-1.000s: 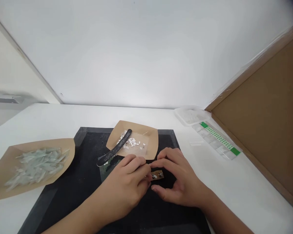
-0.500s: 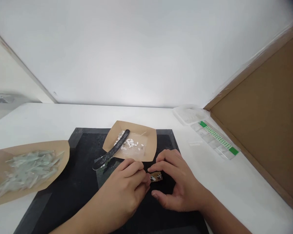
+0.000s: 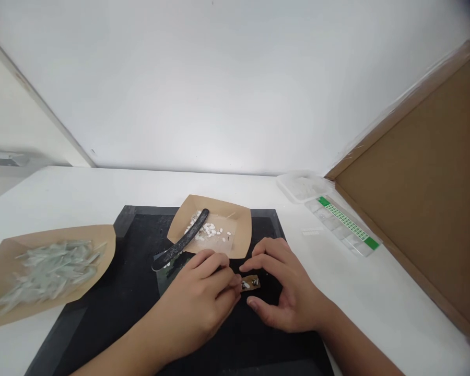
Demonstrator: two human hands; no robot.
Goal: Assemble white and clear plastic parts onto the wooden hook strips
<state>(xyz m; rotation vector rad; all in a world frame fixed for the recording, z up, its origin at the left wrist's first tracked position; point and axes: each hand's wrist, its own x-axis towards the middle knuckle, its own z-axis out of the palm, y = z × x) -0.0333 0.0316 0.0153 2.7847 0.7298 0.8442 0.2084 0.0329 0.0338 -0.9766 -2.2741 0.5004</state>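
My left hand [image 3: 206,300] is closed, its fingertips pinched at the left end of a small brown strip [image 3: 253,283] that carries dark and white bits. The hand's own fingers hide part of that strip. My right hand [image 3: 285,287] is curved round the strip's right side, thumb and fingers apart, with nothing visible between them. Just beyond both hands sits a brown paper tray [image 3: 241,224] holding small white oval pieces [image 3: 211,230]. A curved black nail file [image 3: 182,240] leans across the tray's left edge.
A larger paper tray [image 3: 105,250] full of clear pointed nail tips [image 3: 58,269] stands at the left. Under the hands lies a black mat [image 3: 141,219]. A clear compartment box [image 3: 348,224] with a green label and a clear shallow dish [image 3: 301,187] are at the right, near a cardboard panel [image 3: 423,193].
The view has shifted slightly. Both hands keep nearly the same pose at the strip, the right thumb a little higher and closer to the strip.
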